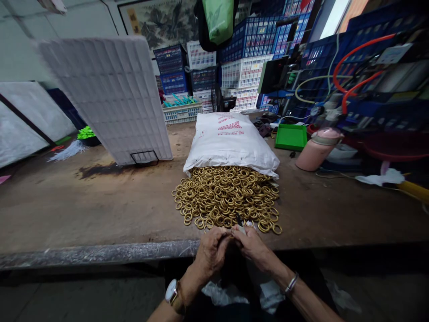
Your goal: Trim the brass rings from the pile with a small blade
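Observation:
A heap of gold-coloured rings (231,194) spills from the mouth of a white woven sack (231,143) lying on the table. At the table's front edge, just before the heap, my two hands meet. My right hand (253,246) is closed around a small knife-like tool (239,222), whose dark tip points up towards the rings. Fingers bent and pressed together, my left hand (212,248) touches or nearly touches the right one. What it pinches is hidden behind the fingers.
On the wooden table (140,205), a tall white ribbed panel (114,98) stands at left in a black wire stand (145,156). To the right are a green tray (291,137) and a pink bottle (318,150). Stacked crates (246,71) fill the back.

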`<state>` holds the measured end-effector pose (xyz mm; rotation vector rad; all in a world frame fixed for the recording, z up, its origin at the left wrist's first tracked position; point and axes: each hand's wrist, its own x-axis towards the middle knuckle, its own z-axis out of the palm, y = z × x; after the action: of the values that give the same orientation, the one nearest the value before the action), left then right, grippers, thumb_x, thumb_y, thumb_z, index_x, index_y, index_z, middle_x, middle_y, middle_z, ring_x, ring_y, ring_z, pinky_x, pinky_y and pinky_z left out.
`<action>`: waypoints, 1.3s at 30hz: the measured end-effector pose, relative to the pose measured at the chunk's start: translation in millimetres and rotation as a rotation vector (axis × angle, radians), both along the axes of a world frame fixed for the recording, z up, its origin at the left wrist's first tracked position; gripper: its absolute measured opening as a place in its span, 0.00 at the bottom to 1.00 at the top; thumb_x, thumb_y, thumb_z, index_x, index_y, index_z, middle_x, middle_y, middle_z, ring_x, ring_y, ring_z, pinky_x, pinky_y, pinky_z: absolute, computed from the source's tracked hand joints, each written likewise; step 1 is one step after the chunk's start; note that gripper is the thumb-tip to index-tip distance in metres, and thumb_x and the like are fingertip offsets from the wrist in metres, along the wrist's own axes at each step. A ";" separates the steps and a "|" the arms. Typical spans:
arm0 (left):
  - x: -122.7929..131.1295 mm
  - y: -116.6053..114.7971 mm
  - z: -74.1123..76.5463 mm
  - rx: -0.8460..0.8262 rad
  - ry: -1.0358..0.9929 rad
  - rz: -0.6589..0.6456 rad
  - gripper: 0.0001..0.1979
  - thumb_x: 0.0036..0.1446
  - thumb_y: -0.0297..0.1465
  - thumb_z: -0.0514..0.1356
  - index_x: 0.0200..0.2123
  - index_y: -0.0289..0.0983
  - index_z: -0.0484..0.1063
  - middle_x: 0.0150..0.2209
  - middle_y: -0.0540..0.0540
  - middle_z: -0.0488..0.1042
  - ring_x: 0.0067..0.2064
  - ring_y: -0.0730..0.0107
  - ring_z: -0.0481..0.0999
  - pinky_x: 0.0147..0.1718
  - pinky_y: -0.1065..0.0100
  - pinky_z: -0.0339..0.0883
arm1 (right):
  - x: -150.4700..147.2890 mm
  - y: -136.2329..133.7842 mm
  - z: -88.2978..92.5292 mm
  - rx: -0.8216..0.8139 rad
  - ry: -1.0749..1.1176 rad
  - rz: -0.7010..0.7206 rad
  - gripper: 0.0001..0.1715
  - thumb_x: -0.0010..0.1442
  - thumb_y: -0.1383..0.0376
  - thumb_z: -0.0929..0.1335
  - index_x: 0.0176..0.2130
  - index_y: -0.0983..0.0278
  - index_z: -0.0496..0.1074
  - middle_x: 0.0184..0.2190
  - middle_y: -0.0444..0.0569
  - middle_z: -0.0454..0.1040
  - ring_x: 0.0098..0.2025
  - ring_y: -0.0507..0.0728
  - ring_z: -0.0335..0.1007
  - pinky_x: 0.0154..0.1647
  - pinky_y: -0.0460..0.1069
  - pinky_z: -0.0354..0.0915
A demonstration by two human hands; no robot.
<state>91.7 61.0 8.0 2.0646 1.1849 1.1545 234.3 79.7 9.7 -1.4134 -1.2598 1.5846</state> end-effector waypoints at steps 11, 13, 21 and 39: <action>3.8 -1.3 6.1 -0.303 -0.242 0.082 0.06 0.55 0.28 0.51 0.29 0.35 0.67 0.27 0.50 0.71 0.30 0.72 0.69 0.32 0.72 0.62 | -2.0 1.0 5.9 0.199 -0.075 0.017 0.17 0.52 0.52 0.60 0.23 0.62 0.58 0.16 0.37 0.56 0.19 0.48 0.50 0.20 0.44 0.50; 5.4 -3.1 7.6 -0.323 -0.261 0.044 0.07 0.55 0.28 0.51 0.30 0.35 0.68 0.28 0.49 0.72 0.31 0.72 0.69 0.33 0.71 0.63 | -3.2 0.1 8.2 0.217 -0.116 0.022 0.16 0.52 0.52 0.60 0.24 0.62 0.59 0.17 0.38 0.57 0.20 0.48 0.51 0.20 0.44 0.51; 4.1 -6.9 -2.2 -0.349 -0.272 0.026 0.07 0.55 0.28 0.52 0.29 0.35 0.69 0.27 0.48 0.72 0.30 0.72 0.69 0.33 0.71 0.62 | -6.4 -2.8 2.9 0.255 -0.178 0.017 0.16 0.50 0.53 0.61 0.23 0.63 0.61 0.18 0.39 0.59 0.22 0.49 0.54 0.23 0.45 0.54; 3.1 -10.3 -2.8 -0.365 -0.313 -0.001 0.06 0.55 0.28 0.51 0.28 0.35 0.67 0.26 0.50 0.69 0.29 0.73 0.67 0.32 0.72 0.61 | -6.3 -3.2 -4.0 0.274 -0.202 0.033 0.17 0.52 0.53 0.61 0.24 0.63 0.62 0.19 0.40 0.60 0.23 0.49 0.54 0.25 0.45 0.54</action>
<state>94.8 50.6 5.2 1.5509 1.1405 1.1148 228.0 76.4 5.7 -1.4068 -1.5598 1.2552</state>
